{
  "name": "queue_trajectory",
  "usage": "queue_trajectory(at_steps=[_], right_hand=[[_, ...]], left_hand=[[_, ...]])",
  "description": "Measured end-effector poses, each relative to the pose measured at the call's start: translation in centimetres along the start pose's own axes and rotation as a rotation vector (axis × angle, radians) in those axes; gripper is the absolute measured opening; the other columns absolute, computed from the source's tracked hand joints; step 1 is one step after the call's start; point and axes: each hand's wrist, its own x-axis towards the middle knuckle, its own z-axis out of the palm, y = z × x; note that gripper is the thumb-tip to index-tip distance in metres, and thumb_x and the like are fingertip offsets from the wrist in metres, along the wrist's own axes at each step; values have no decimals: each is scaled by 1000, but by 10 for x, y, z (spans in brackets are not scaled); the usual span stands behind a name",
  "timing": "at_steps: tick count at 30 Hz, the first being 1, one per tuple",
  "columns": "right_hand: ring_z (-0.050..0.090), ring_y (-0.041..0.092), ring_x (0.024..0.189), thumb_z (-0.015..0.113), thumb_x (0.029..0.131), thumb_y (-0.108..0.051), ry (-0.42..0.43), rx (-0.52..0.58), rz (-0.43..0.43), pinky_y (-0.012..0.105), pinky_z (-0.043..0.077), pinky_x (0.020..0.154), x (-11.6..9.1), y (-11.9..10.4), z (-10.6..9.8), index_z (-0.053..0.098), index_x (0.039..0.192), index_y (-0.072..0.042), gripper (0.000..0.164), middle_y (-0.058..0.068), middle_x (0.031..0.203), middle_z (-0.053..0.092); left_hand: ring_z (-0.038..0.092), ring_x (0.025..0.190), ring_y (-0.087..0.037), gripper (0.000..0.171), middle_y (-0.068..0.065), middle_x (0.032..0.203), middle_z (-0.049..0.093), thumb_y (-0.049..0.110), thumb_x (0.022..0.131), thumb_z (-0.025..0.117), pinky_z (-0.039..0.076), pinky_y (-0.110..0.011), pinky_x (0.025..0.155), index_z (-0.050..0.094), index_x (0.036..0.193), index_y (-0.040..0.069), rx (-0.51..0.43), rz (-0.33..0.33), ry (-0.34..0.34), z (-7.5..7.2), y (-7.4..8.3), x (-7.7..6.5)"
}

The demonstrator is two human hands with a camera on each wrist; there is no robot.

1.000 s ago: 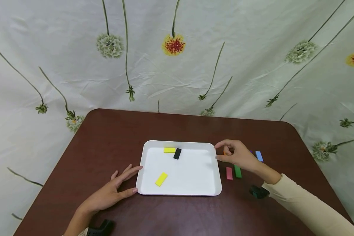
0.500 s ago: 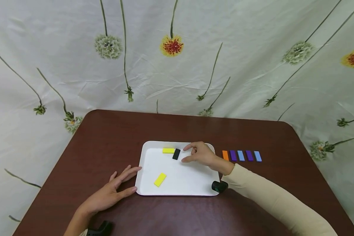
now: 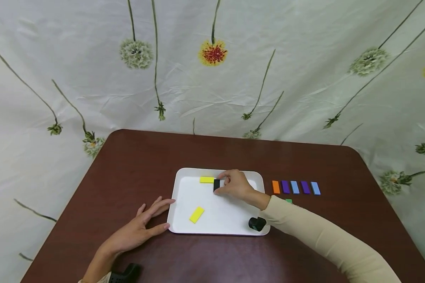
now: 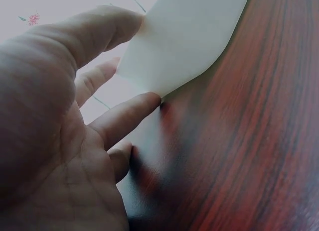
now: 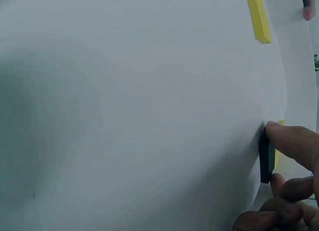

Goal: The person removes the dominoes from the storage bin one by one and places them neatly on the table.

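A white tray (image 3: 226, 220) lies on the dark wooden table. My right hand (image 3: 236, 185) is over its far part and pinches a black block (image 3: 217, 186) between thumb and fingers. In the right wrist view the black block (image 5: 266, 159) stands between thumb tip and fingertip, at the tray's surface. A yellow block (image 3: 207, 180) lies directly left of it. Another yellow block (image 3: 196, 215) lies slanted nearer the front. My left hand (image 3: 138, 232) has its fingers spread, with fingertips touching the tray's left rim; the left wrist view shows them against the tray's edge (image 4: 184, 47).
Right of the tray, a row holds an orange block (image 3: 276, 187), purple blocks (image 3: 285, 186) and light blue blocks (image 3: 315, 188). A green block (image 3: 289, 201) peeks out behind the right sleeve. A flower-printed cloth (image 3: 184, 78) hangs behind the table.
My right hand has moved left from beside the tray to the black block, and its fingers have closed on it. The black block has turned slightly. My left hand stays at the rim.
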Motion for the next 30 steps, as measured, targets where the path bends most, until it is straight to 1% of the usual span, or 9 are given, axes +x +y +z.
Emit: queue_trajectory(at_steps=[2,8,11,15,19,23,26,30], right_hand=[[40,10,56,90,73,-11,-17,-57,-27,21,34,56,0,0,-1,72,112,-3,43,-3,58,45],[39,7,56,87,77,-18,-87,-246,-166,20,36,58,2,0,-5,70,110,-5,39,-5,60,47],[40,7,56,87,76,-20,-112,-291,-204,20,35,57,3,2,-7,69,107,-5,39,-5,62,48],[41,6,57,89,74,-23,-149,-331,-228,18,35,56,3,4,-9,69,104,-8,39,-6,63,48],[40,5,57,89,74,-25,-159,-325,-256,18,34,56,-4,2,-20,69,104,-9,40,-8,61,45],[36,5,55,89,75,-25,-116,-269,-315,20,35,57,-13,5,-41,68,105,-7,41,-8,59,41],[33,3,54,89,75,-24,-59,-230,-345,21,36,58,-21,15,-60,68,106,-7,41,-10,58,38],[32,3,54,88,75,-23,5,-190,-342,22,37,58,-35,34,-86,67,105,-7,40,-10,59,38]], left_hand=[[6,155,-42,62,-8,153,49,37,95,69,-13,-71,113,41,151,32,0,5,-3,1,1,1],[3,155,-42,62,-10,154,47,35,96,68,-14,-72,112,40,151,31,-4,11,-9,1,2,3],[2,155,-43,62,-11,154,46,34,96,67,-16,-71,112,40,152,30,-13,16,-14,1,2,3],[0,154,-44,62,-12,155,45,33,97,67,-17,-71,112,39,152,29,-16,21,-20,2,0,3],[0,154,-44,62,-12,155,45,33,97,67,-17,-71,112,40,152,30,-13,18,-17,3,0,2],[1,154,-44,62,-11,155,45,33,96,67,-16,-70,112,40,152,30,-4,18,-8,2,0,2],[2,154,-44,62,-11,155,45,33,96,67,-16,-71,112,40,152,30,3,23,-2,2,-1,1],[3,154,-43,63,-9,155,45,34,96,67,-15,-70,113,39,152,32,10,26,3,2,-2,0]])
